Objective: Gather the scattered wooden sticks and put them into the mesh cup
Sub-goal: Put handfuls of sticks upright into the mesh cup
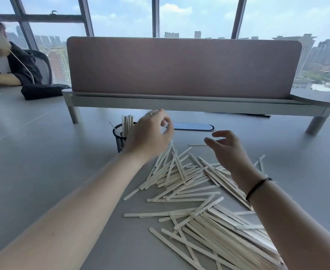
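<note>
One stick (197, 145) was pinched by the right hand (230, 152) at frame centre; left hand (150, 137) was seen curled beside mesh cup (119, 141) (grasp not tellable, blurred).

Legible text, numbers, brands, signs: none found.

- Wooden sticks (189, 191), heaped below the left grip (148, 135) and the right grip (228, 151): plain faces, no print.
- Mesh cup (119, 142), just left of the left grip: no label readable.
- Dark flat device (193, 126), beyond and between the two grips: face shows nothing readable; any marking is too small to tell.
</note>
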